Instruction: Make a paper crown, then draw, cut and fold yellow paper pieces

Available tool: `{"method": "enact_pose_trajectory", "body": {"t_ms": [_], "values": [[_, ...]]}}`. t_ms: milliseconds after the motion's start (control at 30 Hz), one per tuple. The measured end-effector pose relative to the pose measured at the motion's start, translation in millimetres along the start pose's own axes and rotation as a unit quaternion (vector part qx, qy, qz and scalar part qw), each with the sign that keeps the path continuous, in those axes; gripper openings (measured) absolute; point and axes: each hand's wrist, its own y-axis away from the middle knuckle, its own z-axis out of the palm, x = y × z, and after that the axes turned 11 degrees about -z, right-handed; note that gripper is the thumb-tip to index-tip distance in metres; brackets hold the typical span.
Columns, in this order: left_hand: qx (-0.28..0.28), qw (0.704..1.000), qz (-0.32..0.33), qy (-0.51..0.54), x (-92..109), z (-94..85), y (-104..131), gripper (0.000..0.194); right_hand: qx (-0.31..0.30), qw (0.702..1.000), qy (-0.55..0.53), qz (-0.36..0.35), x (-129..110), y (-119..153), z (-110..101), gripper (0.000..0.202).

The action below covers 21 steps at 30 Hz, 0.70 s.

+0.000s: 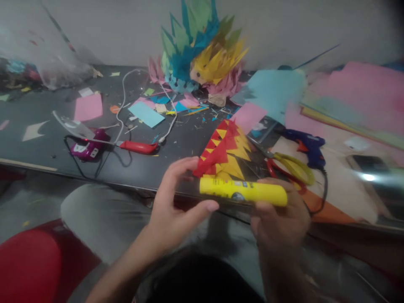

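A yellow glue stick [243, 190] with printed lettering lies level in my right hand [280, 210], whose fingers and thumb close around its right end. My left hand [176, 206] is at the glue stick's other end, thumb and fingers apart. Its fingertips come up to the left corner of a red and yellow spiky paper piece [221, 151]; whether they touch it I cannot tell. That paper piece sits at the table's front edge, just behind the glue stick. To its right are scissors [292, 166] with yellow and red handles.
Behind stands a spiky multicoloured paper figure [205, 50]. A blue glue gun [304, 145], a phone [368, 168] and coloured paper sheets [356, 92] lie right. Leftward are a red-handled tool [139, 147], a purple device [90, 145], a white cable [121, 105] and scattered scraps.
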Motion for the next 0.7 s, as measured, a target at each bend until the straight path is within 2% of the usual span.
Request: {"method": "enact_pose_trajectory", "body": {"t_ms": [100, 167, 267, 333, 400, 500, 567, 633, 700], "values": [[-0.076, 0.982, -0.1, 0.138, -12.6, 13.4, 3.2, 0.06, 0.03, 0.997, -0.055, 0.046, -0.4, -2.6, 3.7, 0.02], [-0.111, 0.971, -0.122, 0.173, -15.4, 20.4, 4.1, 0.053, 0.045, 0.992, -0.084, 0.081, -0.7, -5.1, 6.7, 0.021], [-0.125, 0.978, -0.112, 0.123, -13.0, 25.0, 2.2, 0.028, 0.042, 0.985, -0.11, 0.128, 0.1, -8.1, 9.2, 0.025], [-0.115, 0.988, -0.09, 0.047, -10.5, 23.9, -0.3, 0.01, 0.039, 0.986, -0.107, 0.125, 1.1, -9.3, 8.9, 0.027], [-0.099, 0.993, -0.059, -0.021, -10.0, 20.1, -2.7, 0.014, 0.037, 0.989, -0.095, 0.11, 1.9, -10.1, 7.7, 0.029], [-0.072, 0.993, -0.035, -0.082, -14.5, 6.7, -5.0, 0.015, 0.037, 0.99, -0.086, 0.106, 1.2, -11.7, 5.2, 0.029], [-0.033, 0.991, -0.047, -0.121, -20.6, -10.6, -6.5, 0.012, 0.041, 0.989, -0.09, 0.106, 0.2, -13.0, 3.4, 0.028], [0.03, 0.981, -0.077, -0.176, -27.1, -35.1, -8.9, 0.012, 0.043, 0.99, -0.095, 0.095, -0.2, -14.0, 1.7, 0.026], [0.11, 0.956, -0.105, -0.25, -31.7, -62.9, -12.9, 0.015, 0.033, 0.993, -0.089, 0.076, 0.6, -14.1, 0.2, 0.023]]}}
